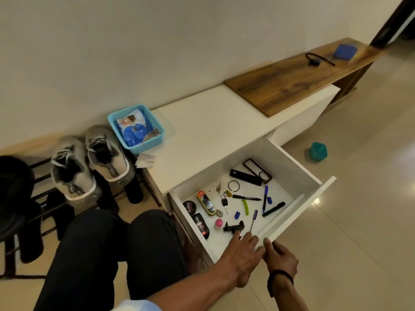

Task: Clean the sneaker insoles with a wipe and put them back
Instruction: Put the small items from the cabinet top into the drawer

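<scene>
Sneakers (89,162), a grey pair with loose laces, stand side by side on a dark shoe rack (42,176) at the left, toes toward the camera; their insoles cannot be made out inside the dark openings. Just right of the pair a crumpled white wipe (145,160) lies at the edge of a low white cabinet (208,131), in front of a blue basket (135,129) that holds a blue packet. A white drawer (292,173) stands pulled out of the cabinet, littered with pens, keys, a shoe polish tin (189,207) and other small things. Left hand (243,251) reaches over the drawer's near front corner, fingers straight and spread, resting on the edge. Right hand (280,258), a dark band at its wrist, curls its fingers round the drawer front just beside the left
</scene>
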